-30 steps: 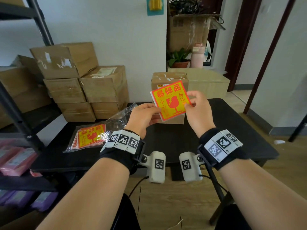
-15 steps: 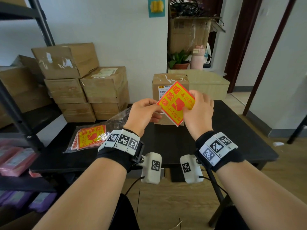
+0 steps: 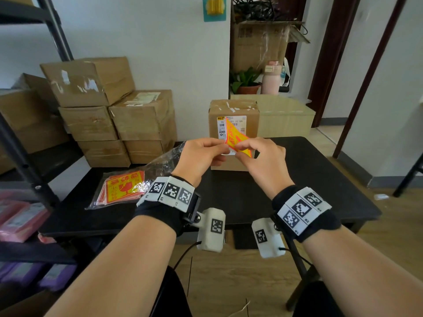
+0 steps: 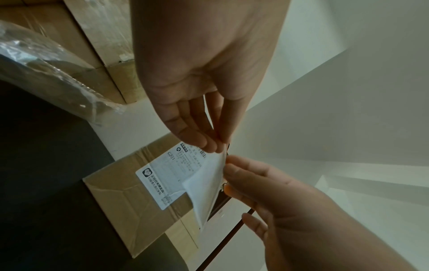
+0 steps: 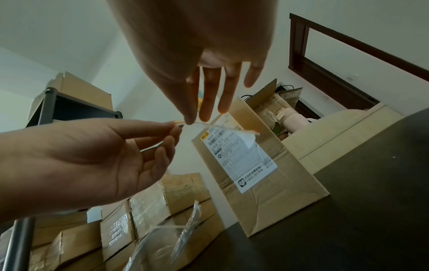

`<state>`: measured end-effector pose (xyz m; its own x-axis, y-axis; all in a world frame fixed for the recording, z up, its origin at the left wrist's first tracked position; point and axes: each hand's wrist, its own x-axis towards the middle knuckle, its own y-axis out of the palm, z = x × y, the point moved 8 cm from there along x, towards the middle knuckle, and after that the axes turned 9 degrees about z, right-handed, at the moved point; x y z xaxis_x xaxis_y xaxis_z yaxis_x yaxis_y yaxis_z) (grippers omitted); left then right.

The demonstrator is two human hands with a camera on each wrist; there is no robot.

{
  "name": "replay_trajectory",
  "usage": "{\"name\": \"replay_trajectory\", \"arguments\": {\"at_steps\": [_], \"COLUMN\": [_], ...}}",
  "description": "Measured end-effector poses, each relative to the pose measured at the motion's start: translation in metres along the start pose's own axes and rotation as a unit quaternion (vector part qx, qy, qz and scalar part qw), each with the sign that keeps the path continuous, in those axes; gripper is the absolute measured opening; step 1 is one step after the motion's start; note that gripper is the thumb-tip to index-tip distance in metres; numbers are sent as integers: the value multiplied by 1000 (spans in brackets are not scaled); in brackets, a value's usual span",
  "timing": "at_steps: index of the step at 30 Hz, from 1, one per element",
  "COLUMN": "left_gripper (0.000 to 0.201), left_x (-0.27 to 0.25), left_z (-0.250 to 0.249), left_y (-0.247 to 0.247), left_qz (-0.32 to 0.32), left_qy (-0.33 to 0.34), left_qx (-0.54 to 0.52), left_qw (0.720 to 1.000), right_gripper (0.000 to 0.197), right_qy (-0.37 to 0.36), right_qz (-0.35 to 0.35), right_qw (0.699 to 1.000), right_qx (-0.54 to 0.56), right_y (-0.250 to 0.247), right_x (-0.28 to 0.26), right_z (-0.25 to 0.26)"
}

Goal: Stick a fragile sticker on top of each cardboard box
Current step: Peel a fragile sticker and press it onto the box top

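Both grips pinch sticker (image 3: pixel 235 139) | box (image 3: pixel 233 110) on black table (image 3: pixel 320 179) | white wall (image 3: pixel 160 30)

A parcel storeroom: stacked cardboard boxes (image 3: pixel 119 115) beside metal shelving (image 3: pixel 20 143).

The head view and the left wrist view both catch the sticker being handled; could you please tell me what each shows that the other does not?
Only the head view shows the sticker's red and yellow printed face, the clear bag of spare stickers on the black table, and the stacked boxes by the wall.

Only the left wrist view shows the sticker's plain white underside and the undersides of the fingers.

Both show the left hand and right hand pinching the sticker in the air in front of the cardboard box, with its white shipping label.
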<state>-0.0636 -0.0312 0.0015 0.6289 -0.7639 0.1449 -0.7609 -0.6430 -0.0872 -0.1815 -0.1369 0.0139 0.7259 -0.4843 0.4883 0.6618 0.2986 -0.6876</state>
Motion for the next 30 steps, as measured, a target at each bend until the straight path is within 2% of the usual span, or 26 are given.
{"name": "replay_trajectory", "arguments": {"at_steps": [6, 13, 19, 26, 30], "left_gripper": [13, 15, 12, 19, 14], "left_x": [1, 2, 1, 3, 4], "left_z": [-1, -1, -5, -9, -7], "left_y": [9, 11, 10, 10, 13], "left_qz": [35, 31, 32, 31, 39], "left_qy": [4, 7, 15, 25, 24], "left_qx": [21, 17, 78, 132, 139], "left_qw": [999, 999, 996, 990, 989], "right_gripper": [14, 14, 11, 7, 14], "right_qy": [-8, -28, -21, -9, 7], "right_qz": [-9, -15, -9, 5, 8], "right_qw": [1000, 997, 996, 996, 993], "right_qx": [23, 76, 82, 91, 115], "right_y": [-4, -2, -4, -3, -3], "right_x": [-1, 0, 3, 2, 0], "right_z": [-4, -3, -6, -5, -7]}}
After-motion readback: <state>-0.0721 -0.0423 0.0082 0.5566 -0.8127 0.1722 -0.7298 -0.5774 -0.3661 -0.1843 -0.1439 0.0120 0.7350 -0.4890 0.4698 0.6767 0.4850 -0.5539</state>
